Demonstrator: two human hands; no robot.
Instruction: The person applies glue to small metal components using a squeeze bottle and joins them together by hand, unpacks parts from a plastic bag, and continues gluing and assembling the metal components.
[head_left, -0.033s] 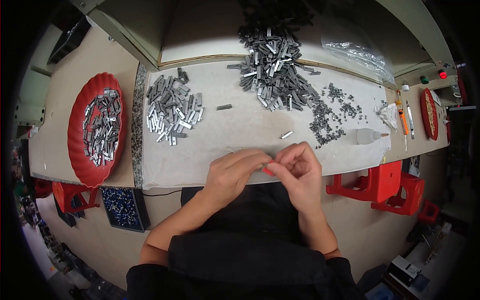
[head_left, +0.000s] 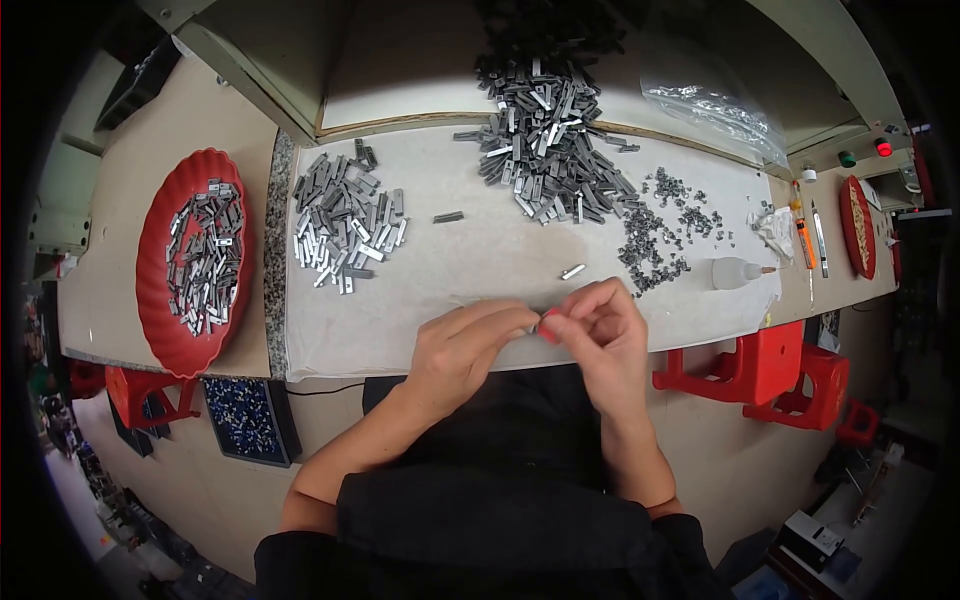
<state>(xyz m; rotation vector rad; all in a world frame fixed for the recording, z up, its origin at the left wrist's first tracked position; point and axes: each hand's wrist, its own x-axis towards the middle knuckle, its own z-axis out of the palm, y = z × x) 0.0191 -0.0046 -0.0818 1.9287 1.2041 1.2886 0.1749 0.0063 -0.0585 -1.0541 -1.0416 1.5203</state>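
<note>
My two hands meet just above the front edge of the white-covered bench. The fingers of my left hand [head_left: 468,345] are closed, pressed together at the tips around something mostly hidden. Between thumb and forefinger, my right hand [head_left: 607,340] pinches a small red piece [head_left: 549,326] close to the left fingertips; its exact kind cannot be made out. Just beyond the right hand lies a single slim metal part [head_left: 573,271]. Farther off spreads a large heap of similar grey metal parts [head_left: 550,150], with tiny dark metal pieces [head_left: 652,243] to its right.
Another pile of metal parts [head_left: 345,225] lies at left, with one loose part [head_left: 449,217] beside it. A red scalloped tray [head_left: 157,290] holds more. At right stand a white squeeze bottle [head_left: 735,272], an orange marker [head_left: 806,243] and red stools [head_left: 745,370].
The red piece has shifted slightly right with my right fingers, away from the left fingertips. My left hand has barely moved.
</note>
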